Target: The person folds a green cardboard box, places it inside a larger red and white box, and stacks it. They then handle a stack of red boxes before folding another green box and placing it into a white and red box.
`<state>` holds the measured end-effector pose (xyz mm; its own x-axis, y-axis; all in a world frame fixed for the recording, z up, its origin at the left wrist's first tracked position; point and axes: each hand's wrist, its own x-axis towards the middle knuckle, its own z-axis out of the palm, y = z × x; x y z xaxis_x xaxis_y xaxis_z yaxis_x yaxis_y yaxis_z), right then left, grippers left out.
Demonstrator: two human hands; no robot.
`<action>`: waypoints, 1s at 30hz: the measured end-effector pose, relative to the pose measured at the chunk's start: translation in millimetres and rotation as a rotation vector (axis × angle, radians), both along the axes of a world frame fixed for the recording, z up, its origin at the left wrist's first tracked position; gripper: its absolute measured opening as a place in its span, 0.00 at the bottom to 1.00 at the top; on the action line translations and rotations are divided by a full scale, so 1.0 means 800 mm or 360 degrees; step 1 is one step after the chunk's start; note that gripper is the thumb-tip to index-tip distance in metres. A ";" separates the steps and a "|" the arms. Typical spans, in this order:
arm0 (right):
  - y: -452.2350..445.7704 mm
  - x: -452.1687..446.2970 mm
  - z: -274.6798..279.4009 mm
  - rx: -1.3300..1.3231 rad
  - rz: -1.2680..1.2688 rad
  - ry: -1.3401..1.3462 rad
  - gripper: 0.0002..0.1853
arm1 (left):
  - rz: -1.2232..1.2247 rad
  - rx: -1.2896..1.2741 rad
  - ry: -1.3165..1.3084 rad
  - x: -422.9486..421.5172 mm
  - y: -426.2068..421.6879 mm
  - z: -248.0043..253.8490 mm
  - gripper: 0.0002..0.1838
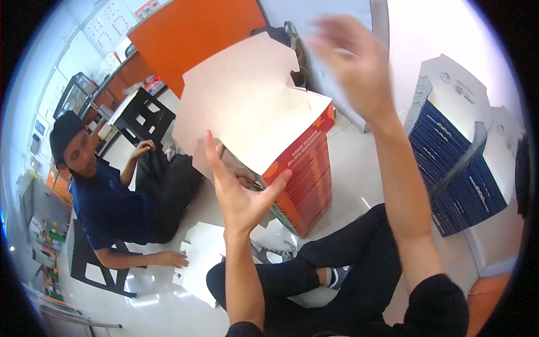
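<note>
A tall stack of nested red food cartons (pixel 306 188) stands on the floor in front of me. The top carton (pixel 247 112) shows its pale inside, with its flaps spread out. At the near left corner of that carton is my left hand (pixel 241 199); its thumb lies on the red printed side and its fingers go round the left edge, partly hidden. My right hand (pixel 356 70) is raised beyond the stack's right side, apart from the cartons. Motion blurs its fingers, and I cannot make out anything in it.
Stacks of dark blue cartons (pixel 455 163) stand at the right by the wall. A co-worker (pixel 120 199) sits on the floor at left, one hand near a flat white sheet (pixel 202 261). Black stools (pixel 143 115) and an orange panel (pixel 196 39) are beyond.
</note>
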<state>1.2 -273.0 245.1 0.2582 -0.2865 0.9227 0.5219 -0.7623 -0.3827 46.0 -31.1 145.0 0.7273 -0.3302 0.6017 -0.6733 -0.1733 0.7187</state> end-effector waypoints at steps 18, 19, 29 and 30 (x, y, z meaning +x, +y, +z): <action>-0.036 0.045 -0.163 0.0669 0.1189 0.1314 0.24 | -0.0129 -0.0622 0.0456 -0.012 0.032 -0.009 0.47; -0.034 0.041 -0.162 0.0683 0.1223 0.1284 0.21 | -0.0027 -0.0635 0.0425 -0.011 0.026 -0.010 0.43; -0.038 0.034 -0.177 0.0573 0.1223 0.1110 0.21 | 0.0322 0.0318 -0.0313 -0.008 0.012 -0.019 0.28; -0.034 0.028 -0.175 0.0585 0.1221 0.1114 0.21 | 0.0316 0.0326 -0.0306 -0.007 0.015 -0.016 0.28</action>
